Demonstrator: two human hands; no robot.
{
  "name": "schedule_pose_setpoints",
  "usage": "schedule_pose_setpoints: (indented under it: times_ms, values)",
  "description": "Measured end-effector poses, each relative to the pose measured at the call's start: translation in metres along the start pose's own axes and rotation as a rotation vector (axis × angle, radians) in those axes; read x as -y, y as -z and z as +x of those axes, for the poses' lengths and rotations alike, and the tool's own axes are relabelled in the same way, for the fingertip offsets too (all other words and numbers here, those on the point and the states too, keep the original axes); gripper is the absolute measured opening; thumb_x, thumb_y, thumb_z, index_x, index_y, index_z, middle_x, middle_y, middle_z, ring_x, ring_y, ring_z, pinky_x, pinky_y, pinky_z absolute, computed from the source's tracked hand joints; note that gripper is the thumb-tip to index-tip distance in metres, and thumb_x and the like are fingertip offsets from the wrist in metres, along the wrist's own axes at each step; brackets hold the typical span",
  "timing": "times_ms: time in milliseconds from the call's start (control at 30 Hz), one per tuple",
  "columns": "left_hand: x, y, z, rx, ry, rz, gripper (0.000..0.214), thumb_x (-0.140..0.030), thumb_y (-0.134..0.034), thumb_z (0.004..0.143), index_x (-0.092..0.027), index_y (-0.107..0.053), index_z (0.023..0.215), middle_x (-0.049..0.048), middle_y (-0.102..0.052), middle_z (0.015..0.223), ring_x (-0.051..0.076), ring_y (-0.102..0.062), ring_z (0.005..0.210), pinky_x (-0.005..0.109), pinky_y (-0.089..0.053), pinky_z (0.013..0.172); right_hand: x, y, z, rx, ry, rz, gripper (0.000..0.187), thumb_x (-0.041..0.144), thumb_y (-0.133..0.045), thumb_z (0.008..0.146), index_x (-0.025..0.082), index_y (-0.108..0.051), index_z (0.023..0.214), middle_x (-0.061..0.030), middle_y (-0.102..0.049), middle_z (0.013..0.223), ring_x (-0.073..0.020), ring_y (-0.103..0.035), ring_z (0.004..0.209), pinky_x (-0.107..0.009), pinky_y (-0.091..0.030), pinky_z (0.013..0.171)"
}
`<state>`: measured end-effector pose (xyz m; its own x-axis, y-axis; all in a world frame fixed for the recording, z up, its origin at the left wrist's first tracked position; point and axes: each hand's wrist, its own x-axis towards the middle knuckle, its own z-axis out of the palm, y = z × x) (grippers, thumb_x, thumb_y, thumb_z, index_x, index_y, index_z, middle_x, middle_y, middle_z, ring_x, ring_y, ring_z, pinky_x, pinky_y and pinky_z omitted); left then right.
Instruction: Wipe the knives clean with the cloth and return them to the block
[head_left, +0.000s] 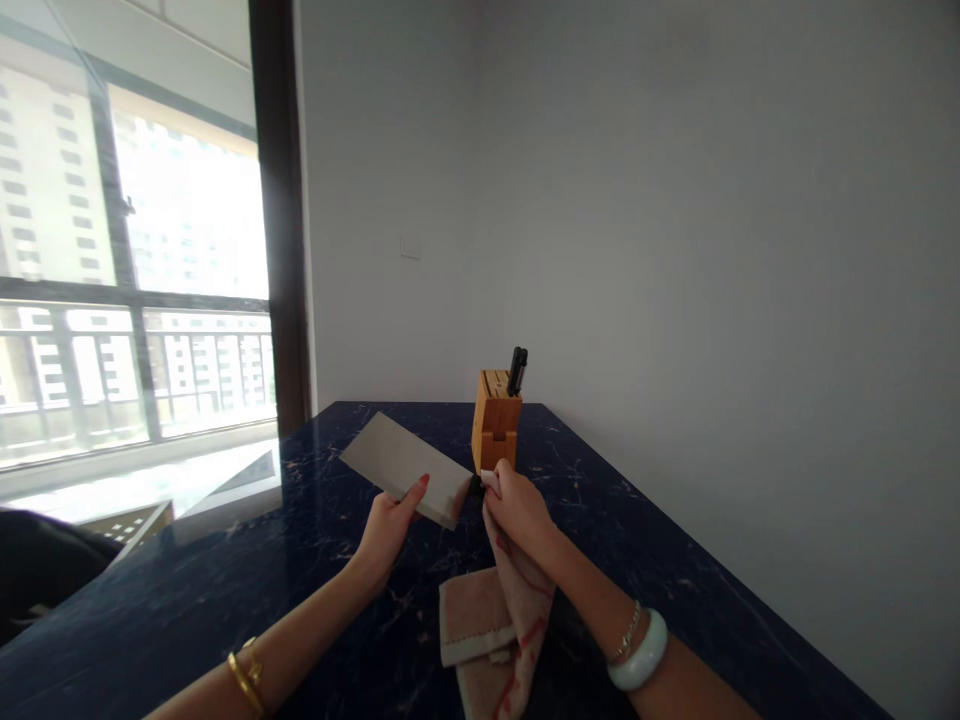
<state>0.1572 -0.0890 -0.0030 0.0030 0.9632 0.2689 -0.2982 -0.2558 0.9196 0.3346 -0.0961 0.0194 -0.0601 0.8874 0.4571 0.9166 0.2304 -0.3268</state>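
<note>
A broad cleaver blade (397,465) is held up above the dark marbled counter (225,580). My left hand (390,528) supports the blade from below, its fingers pressed on the flat near the lower edge. My right hand (517,512) is closed around the cleaver's handle end together with a beige cloth with red stripes (499,625), which hangs down from the fist onto the counter. A wooden knife block (495,420) with one black-handled knife (517,370) in it stands just behind my hands.
A grey wall runs along the right side and back of the counter. A large window with a railing and tall buildings outside fills the left. A dark object sits at the far left edge.
</note>
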Motion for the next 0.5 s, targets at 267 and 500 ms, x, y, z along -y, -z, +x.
schedule_pose_setpoints:
  times_ms: [267, 500]
  values:
    - [-0.0029, -0.0032, -0.0027, 0.036, -0.012, 0.005, 0.039, -0.04, -0.061, 0.062, -0.007, -0.062, 0.084, 0.0072, -0.067, 0.076, 0.022, -0.06, 0.074, 0.032, -0.047, 0.072, -0.0012, -0.0051, -0.0014, -0.044, 0.14, 0.118, 0.002, 0.021, -0.036, 0.078, 0.02, -0.038, 0.079, -0.0005, -0.054, 0.073, -0.0108, -0.05, 0.067, -0.019, -0.029, 0.057]
    - [-0.0006, -0.0023, -0.0002, 0.022, -0.013, 0.047, 0.037, -0.041, -0.061, 0.062, -0.01, -0.063, 0.081, 0.0056, -0.067, 0.075, 0.021, -0.06, 0.074, 0.03, -0.047, 0.071, -0.0017, 0.001, 0.0009, -0.022, 0.009, 0.092, 0.003, 0.018, -0.038, 0.077, 0.019, -0.039, 0.08, -0.0017, -0.054, 0.074, -0.0117, -0.051, 0.067, -0.019, -0.028, 0.055]
